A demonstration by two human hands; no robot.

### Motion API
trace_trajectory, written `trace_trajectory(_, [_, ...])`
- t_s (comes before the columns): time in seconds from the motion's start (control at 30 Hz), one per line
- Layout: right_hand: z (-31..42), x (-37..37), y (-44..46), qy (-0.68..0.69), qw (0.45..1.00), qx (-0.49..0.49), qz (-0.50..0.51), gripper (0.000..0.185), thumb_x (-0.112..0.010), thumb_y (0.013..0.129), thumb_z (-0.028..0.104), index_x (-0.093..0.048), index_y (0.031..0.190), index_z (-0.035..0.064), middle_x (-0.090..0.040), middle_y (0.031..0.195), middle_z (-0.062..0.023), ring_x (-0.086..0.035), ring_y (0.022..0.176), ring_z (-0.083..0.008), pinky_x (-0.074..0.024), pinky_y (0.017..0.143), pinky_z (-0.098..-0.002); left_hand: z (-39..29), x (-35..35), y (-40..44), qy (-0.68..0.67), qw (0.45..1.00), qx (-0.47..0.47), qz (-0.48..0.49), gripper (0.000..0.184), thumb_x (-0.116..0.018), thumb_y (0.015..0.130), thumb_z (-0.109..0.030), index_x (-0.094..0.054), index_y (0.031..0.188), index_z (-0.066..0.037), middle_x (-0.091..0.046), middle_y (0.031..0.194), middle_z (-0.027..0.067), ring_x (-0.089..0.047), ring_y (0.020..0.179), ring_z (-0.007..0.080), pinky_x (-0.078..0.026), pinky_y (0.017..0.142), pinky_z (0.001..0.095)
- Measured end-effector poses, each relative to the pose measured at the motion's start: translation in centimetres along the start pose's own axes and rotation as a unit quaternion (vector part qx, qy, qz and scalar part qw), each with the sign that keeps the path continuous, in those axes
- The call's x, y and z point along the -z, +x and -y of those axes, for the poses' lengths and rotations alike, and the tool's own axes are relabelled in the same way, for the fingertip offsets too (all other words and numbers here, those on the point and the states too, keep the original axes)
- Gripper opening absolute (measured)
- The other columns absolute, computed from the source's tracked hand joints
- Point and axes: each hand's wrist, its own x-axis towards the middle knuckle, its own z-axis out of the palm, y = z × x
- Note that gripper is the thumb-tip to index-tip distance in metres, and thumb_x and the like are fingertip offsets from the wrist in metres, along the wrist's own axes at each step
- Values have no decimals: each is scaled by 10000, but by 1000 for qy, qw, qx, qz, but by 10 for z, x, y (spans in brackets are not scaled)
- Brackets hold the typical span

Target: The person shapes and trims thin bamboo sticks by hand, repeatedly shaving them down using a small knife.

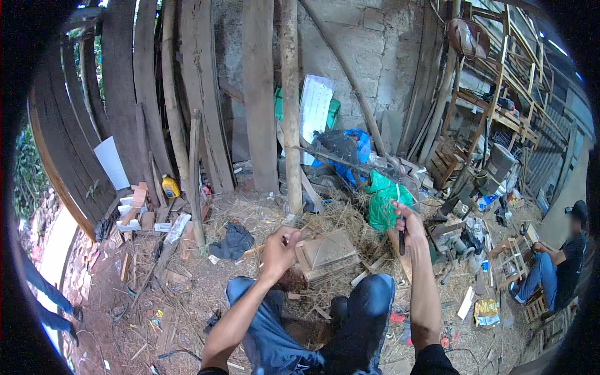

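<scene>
A: Where are the hands, and what does each hold?

B: They are apart. The right hand [409, 226], right of centre, is closed around a slim tool [402, 242]. The left hand [279, 251], near the centre, has curled fingers; whether it grips anything cannot be told. It is nearest to the wooden block [326, 256].

A: What could go wrong from here?

B: In my judgement, a loose grip could let the tool turn or drop toward the knee [374, 292] below. If its narrow end is sharp, a careless inward swing could cut the left hand. Loose straw [340, 215] on the ground could hide it if dropped.

A: How does the tool look?

B: It stands roughly upright. A dark handle projects beneath the fist; a thin, pale end rises above, seen against green plastic [382, 199]. Whether that end is a blade or a shaft is too small to tell.
</scene>
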Motion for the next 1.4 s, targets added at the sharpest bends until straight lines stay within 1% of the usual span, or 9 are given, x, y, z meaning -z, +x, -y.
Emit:
trace_trajectory(0.1, [18,-53,-42,-70,996,8,-61,149,-525,869,135,-598,955,37,-559,729,-2,-428,530,-84,-340,452,-237,-14,-1,8,15,999,47,9,131,-640,823,-105,-645,899,2,-636,753,137,-624,691,248,-461,638,324])
trace_trajectory(0.17, [10,-66,-45,-55,998,40,-2,167,-499,912,163,-591,972,37,-557,716,-11,-437,530,-73,-331,432,-235,-22,-10,13,30,998,-51,-27,110,-646,816,-79,-640,885,7,-624,775,137,-623,721,240,-459,647,318])
trace_trajectory(0.3, [18,-100,-59,-53,998,23,32,184,-488,939,204,-558,980,39,-551,698,-6,-388,463,-54,-298,413,-199,-29,-17,16,28,999,-30,-4,97,-651,809,-59,-633,877,7,-611,804,136,-620,752,235,-456,660,315])
trace_trajectory(0.43, [7,-106,-47,-99,990,85,58,186,-464,961,200,-551,1007,43,-539,682,8,-393,455,-44,-293,401,-202,-26,-21,16,11,1000,-26,3,101,-651,805,-57,-631,884,2,-609,818,127,-611,756,226,-453,664,310])
trace_trajectory(0.7, [7,-133,-49,-8,987,108,121,354,-508,944,176,-460,1271,47,-587,737,-40,-378,438,-53,-280,385,-212,-29,-14,21,28,999,-29,19,86,-648,794,-33,-637,878,-17,-595,826,98,-598,748,211,-443,653,303])
trace_trajectory(0.9, [0,-148,-41,-13,990,96,107,266,-502,944,145,-497,1192,46,-580,729,-27,-365,448,-53,-263,390,-211,-24,-6,24,54,993,-106,-10,106,-638,795,-31,-640,900,-23,-624,850,104,-611,790,239,-454,677,315])
trace_trajectory(1.2, [-15,-150,-34,18,991,87,98,277,-528,934,178,-502,1186,65,-584,732,-18,-406,468,-58,-304,402,-208,-10,-4,24,82,991,1,101,107,-621,804,-56,-650,902,-22,-652,900,144,-627,779,264,-474,713,318])
trace_trajectory(1.3, [-14,-151,-27,18,990,93,107,291,-531,934,184,-483,1190,54,-592,748,-21,-404,466,-56,-310,403,-210,4,-17,34,73,990,14,122,123,-648,805,-83,-657,915,-30,-656,861,130,-599,767,195,-466,731,312])
trace_trajectory(1.4, [-16,-146,-17,-9,986,116,115,233,-519,940,188,-494,1128,53,-601,765,-15,-391,455,-49,-311,403,-210,24,-34,48,119,986,-78,87,113,-637,807,-71,-658,908,-25,-649,849,135,-605,784,207,-465,739,322])
